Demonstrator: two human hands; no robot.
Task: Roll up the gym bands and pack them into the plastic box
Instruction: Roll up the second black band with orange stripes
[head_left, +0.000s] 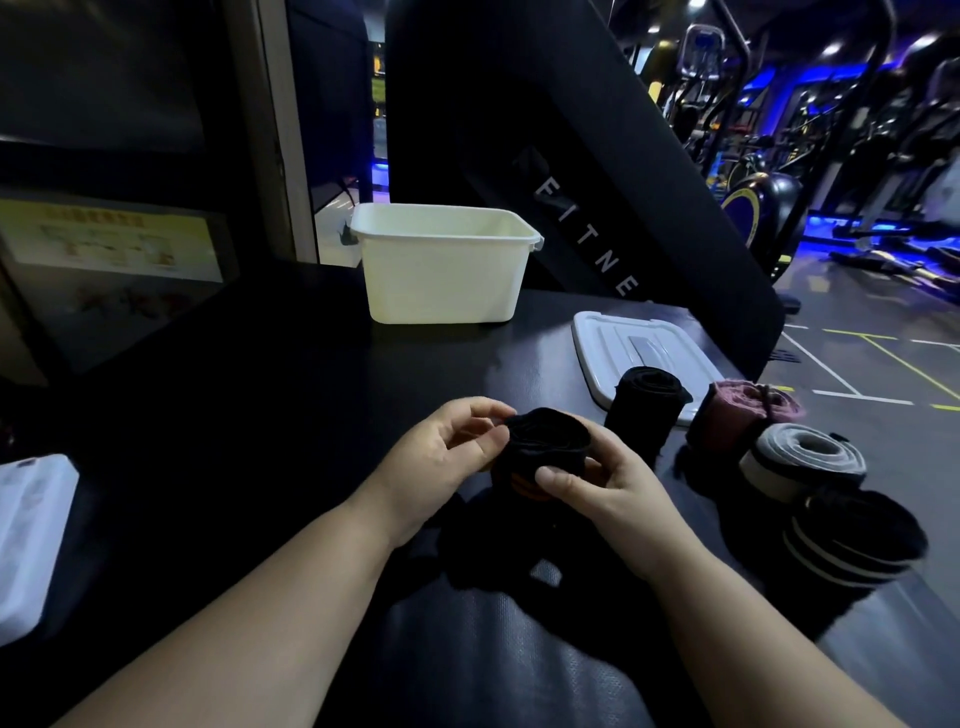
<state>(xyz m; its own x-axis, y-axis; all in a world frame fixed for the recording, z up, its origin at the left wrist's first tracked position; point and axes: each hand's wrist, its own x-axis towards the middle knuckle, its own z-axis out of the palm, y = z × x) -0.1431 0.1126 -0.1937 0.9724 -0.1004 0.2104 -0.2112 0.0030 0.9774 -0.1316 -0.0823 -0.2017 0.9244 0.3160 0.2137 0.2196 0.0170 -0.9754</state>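
**Sup:** Where's the band rn?

**Op:** The black band (545, 447) is up off the table (260, 415), held between my two hands, front and centre. It's wound into a fat roll. The coil end faces up at me, so the axis stands approx upright, tipped a bit my way. A dark tail may hang below it, but it's black on black, so I can't tell.

**Sup:** Hands?

**Op:** Both are gripping it. My left hand (447, 452) pinches the left side w/ thumb and fingertips. My right hand (602, 488) wraps the right side, thumb across the front.

**Sup:** And the box?

**Op:** The plastic box (441, 270) is straight ahead, well beyond the roll, lid off, mouth up. I can't see its floor from here. It lines up w/ my left hand more than my right, so I'd judge left is nearer for the drop. The roll is end-up, so imo it goes fwd and down w/ no turning needed.

**Sup:** What else is around?

**Op:** The lid (639, 348) lies flat on the right. Near it are the black roll (649, 405), pink roll (743, 410), grey roll (805, 457) and striped roll (857, 540).
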